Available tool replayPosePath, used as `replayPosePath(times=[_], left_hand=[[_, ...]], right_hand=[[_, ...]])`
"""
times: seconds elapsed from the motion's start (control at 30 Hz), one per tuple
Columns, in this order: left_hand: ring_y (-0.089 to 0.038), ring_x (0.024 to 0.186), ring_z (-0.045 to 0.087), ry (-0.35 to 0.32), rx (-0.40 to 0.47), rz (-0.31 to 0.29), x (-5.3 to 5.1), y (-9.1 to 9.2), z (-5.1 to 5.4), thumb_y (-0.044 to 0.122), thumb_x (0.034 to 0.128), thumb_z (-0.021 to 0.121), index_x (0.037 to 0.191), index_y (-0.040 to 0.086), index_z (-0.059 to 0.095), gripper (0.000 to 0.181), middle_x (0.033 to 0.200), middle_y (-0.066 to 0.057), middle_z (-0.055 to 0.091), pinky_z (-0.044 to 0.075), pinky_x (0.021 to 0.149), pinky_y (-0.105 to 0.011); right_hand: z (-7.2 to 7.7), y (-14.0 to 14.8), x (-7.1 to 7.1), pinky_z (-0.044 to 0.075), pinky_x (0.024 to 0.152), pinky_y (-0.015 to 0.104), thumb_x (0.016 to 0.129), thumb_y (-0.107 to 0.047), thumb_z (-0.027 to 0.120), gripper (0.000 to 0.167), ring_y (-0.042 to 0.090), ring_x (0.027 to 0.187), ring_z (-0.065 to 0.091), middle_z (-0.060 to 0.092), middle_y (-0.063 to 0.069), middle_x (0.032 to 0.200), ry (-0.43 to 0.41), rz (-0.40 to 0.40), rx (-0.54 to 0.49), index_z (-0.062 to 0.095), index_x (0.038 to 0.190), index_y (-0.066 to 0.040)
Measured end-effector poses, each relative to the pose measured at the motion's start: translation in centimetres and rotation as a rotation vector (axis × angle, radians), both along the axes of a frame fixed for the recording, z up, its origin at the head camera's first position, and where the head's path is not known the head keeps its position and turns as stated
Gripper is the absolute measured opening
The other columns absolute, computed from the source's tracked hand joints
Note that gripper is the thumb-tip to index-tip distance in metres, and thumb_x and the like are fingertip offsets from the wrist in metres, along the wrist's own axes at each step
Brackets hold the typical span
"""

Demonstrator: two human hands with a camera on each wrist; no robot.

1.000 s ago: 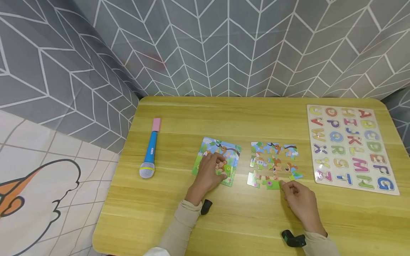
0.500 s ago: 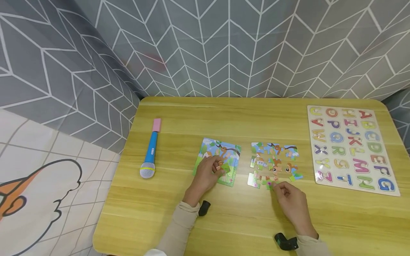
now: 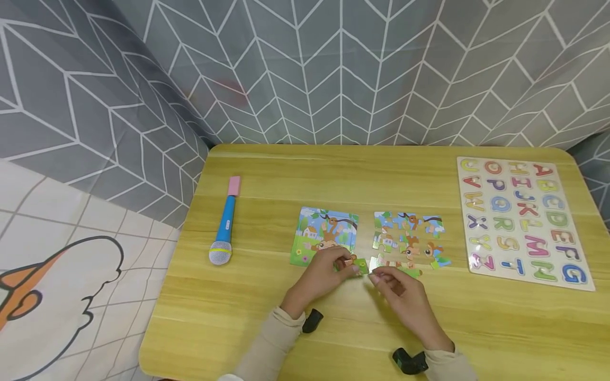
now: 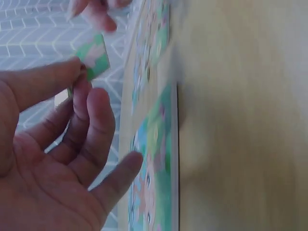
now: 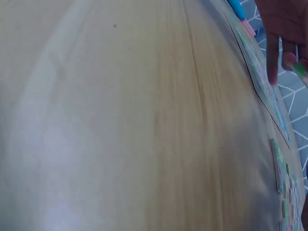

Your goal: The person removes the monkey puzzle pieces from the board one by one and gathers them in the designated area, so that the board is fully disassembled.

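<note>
My left hand [image 3: 324, 275] pinches a green jigsaw piece [image 3: 360, 264] between thumb and fingertips. The left wrist view shows this piece [image 4: 96, 57] raised off the table. Below and behind that hand lies a square picture board [image 3: 305, 248] with a monkey on it, partly covered by the hand. My right hand [image 3: 405, 301] has its thumb and fingertips close to the held piece, beside the lower left corner of a partly joined jigsaw [image 3: 388, 241]. In the left wrist view the right hand's fingers [image 4: 108, 21] are apart from the piece, and I see nothing in them.
A letter board [image 3: 524, 222] lies at the right of the wooden table [image 3: 333, 174]. A blue toy microphone [image 3: 225, 222] and a pink block [image 3: 234, 186] lie at the left. Grey patterned cloth [image 3: 324, 69] hangs behind the table.
My left hand has lifted the jigsaw piece off the picture board and carried it right. My right hand has slid left along the jigsaw's lower edge, toward the left hand.
</note>
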State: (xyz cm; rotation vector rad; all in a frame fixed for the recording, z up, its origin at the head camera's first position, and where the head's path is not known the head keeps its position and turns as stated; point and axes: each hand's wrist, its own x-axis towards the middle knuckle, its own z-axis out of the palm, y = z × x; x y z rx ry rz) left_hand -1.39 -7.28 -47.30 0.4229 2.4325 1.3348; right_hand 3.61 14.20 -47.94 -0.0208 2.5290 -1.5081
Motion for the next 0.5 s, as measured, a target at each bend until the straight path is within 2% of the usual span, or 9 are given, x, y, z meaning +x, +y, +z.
replayPosePath(times=[0.13, 0.27, 0.37, 0.5], left_hand=[[0.0, 0.078, 0.055, -0.039, 0.017, -0.069, 0.26, 0.67, 0.11, 0.022, 0.0945, 0.071, 0.097, 0.012, 0.072, 0.01, 0.092, 0.0, 0.069, 0.047, 0.072, -0.017], [-0.001, 0.077, 0.053, -0.063, 0.021, -0.108, 0.32, 0.79, 0.18, 0.02, 0.0947, 0.071, 0.099, 0.012, 0.072, 0.01, 0.088, 0.0, 0.066, 0.046, 0.07, -0.016], [-0.001, 0.078, 0.055, -0.072, 0.031, -0.107, 0.3, 0.69, 0.13, 0.022, 0.0957, 0.07, 0.105, 0.012, 0.073, 0.013, 0.09, 0.001, 0.067, 0.049, 0.073, -0.017], [-0.001, 0.079, 0.058, -0.065, 0.043, -0.066, -0.01, 0.21, -0.05, 0.021, 0.0975, 0.067, 0.108, 0.013, 0.072, 0.014, 0.091, 0.001, 0.068, 0.051, 0.075, -0.018]], right_hand=[[-0.01, -0.23, 0.13, 0.051, 0.064, 0.021, 0.097, -0.019, 0.067, 0.015, 0.001, 0.073, 0.057, 0.069, 0.0, 0.087, -0.013, 0.053, -0.003, 0.073, 0.107, -0.01], [-0.04, -0.19, 0.24, 0.048, 0.059, 0.021, 0.097, -0.016, 0.067, 0.008, 0.002, 0.066, 0.053, 0.067, 0.001, 0.08, -0.011, 0.056, 0.006, 0.074, 0.099, -0.011], [0.0, -0.08, 0.32, 0.047, 0.058, 0.021, 0.097, -0.016, 0.067, 0.008, 0.001, 0.064, 0.052, 0.067, 0.001, 0.078, 0.002, 0.046, 0.014, 0.074, 0.096, -0.011], [-0.01, 0.77, 0.49, 0.048, 0.059, 0.021, 0.098, -0.016, 0.066, 0.01, 0.002, 0.065, 0.054, 0.067, 0.001, 0.079, 0.021, 0.003, 0.034, 0.074, 0.096, -0.01]])
